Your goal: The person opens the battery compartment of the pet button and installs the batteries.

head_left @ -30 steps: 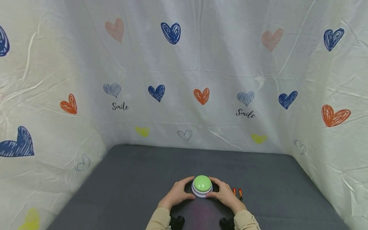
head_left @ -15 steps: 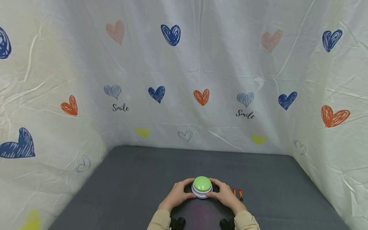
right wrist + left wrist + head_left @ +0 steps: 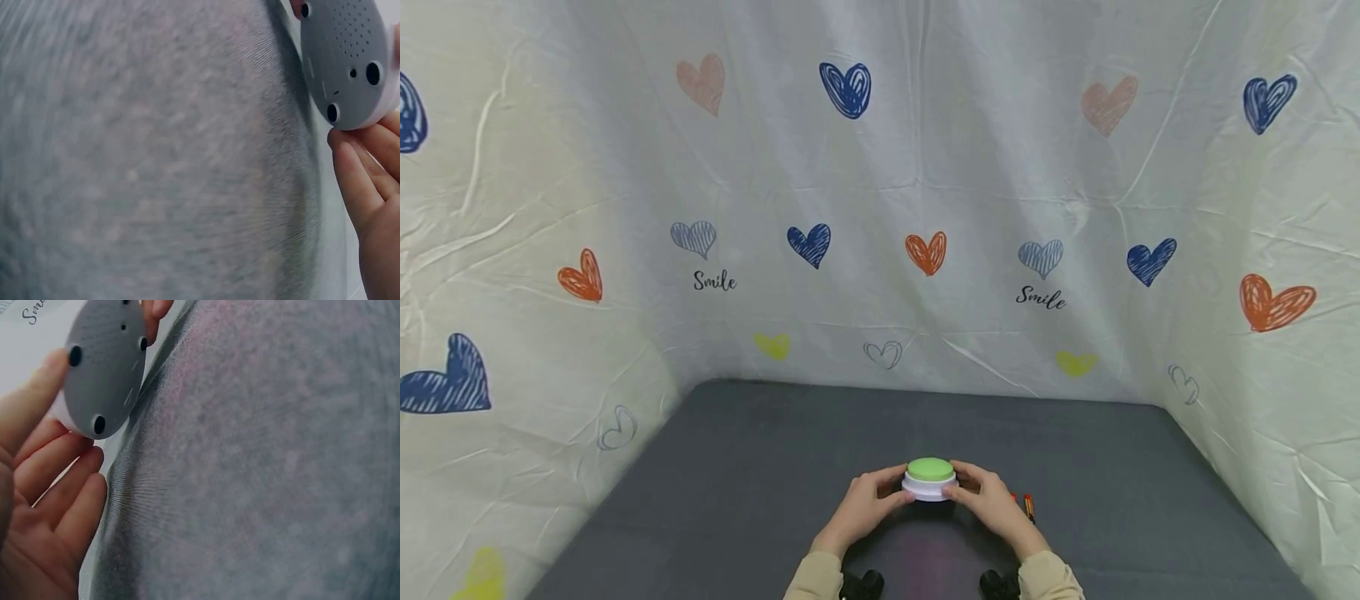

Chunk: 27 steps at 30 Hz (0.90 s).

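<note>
A round push button (image 3: pixel 930 472) with a green dome and a white base is held up off the table between both hands, tilted back. My left hand (image 3: pixel 863 507) pinches its left side, thumb at the near edge and fingers behind. On the opposite side my right hand (image 3: pixel 996 506) grips it the same way. The wrist views show the white underside (image 3: pixel 106 375) with black round feet. Speaker holes and a small screw hole show on that underside (image 3: pixel 344 62) in the right wrist view.
Two small red-and-black batteries (image 3: pixel 1028 505) lie on the dark grey table (image 3: pixel 775 467) just right of the right hand, one mostly hidden behind it. A white curtain (image 3: pixel 880 167) printed with hearts surrounds the table at the back and sides.
Both hands have lifted the push button from the table and tipped it back, so more of its white side faces the head camera. The right hand now covers more of the batteries.
</note>
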Tool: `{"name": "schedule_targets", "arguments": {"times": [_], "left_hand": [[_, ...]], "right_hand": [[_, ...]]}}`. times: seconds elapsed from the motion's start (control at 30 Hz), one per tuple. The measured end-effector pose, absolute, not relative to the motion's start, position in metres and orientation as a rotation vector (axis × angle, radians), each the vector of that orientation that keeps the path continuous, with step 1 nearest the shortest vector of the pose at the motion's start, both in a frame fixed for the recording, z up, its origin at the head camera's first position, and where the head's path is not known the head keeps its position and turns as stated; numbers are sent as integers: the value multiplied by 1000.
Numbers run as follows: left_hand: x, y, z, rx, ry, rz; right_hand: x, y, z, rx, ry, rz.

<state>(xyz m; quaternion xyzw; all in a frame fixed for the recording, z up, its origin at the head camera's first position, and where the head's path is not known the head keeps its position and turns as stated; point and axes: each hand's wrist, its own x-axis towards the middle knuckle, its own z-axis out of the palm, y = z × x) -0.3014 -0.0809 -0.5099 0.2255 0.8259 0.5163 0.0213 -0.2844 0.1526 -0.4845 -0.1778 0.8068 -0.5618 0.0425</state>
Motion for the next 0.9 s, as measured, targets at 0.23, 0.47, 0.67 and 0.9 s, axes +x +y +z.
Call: {"name": "schedule_targets", "arguments": {"times": [0.23,0.47,0.67,0.9], "left_hand": [[-298,-76,-505,635,2634,1673],[-296,-69,-497,460,2723,1704],[-294,-66,-492,335,2634,1773],[-292,-66,-486,262,2674,1741]], "right_hand": [[-284,153,-484,-532,2535,-1729],[-286,156,-498,-585,2453,-1826],[-283,155,-497,-693,2552,-1683],[-283,154,-495,-737,2661,-1519]]}}
